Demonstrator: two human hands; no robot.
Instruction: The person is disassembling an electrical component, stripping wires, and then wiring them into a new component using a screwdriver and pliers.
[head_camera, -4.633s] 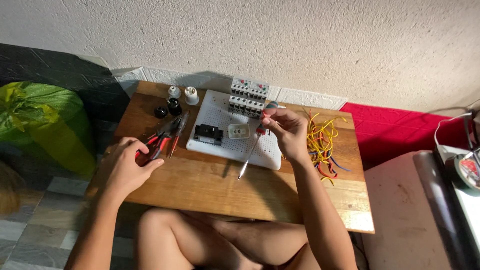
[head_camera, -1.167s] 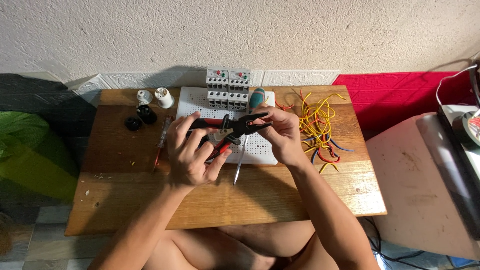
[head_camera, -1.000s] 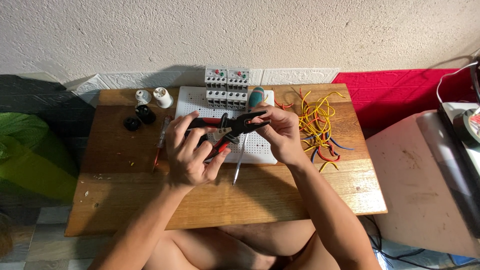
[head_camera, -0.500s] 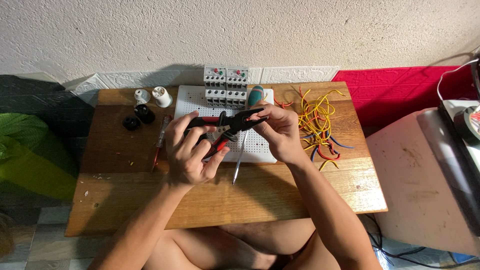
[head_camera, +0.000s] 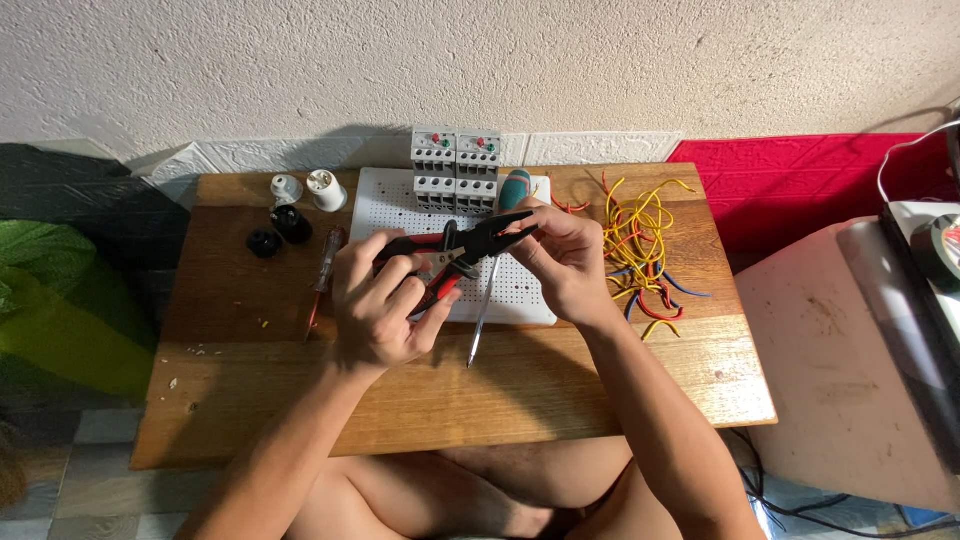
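While both hands (head_camera: 385, 305) (head_camera: 560, 255) grip pliers (head_camera: 465, 250), the wooden table (head_camera: 250, 390) abuts a white wall (head_camera: 480, 60).

The scene is brightly and warmly lit from about three o'clock; shadows are cast toward nine o'clock across the wooden table (head_camera: 250, 400). The rough wall (head_camera: 480, 60) is evenly lit. Focus is sharp, with slight stretching seen at the edges.

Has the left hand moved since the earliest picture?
Yes. The left hand went from the table's left side rightward to the white board, holding pliers.
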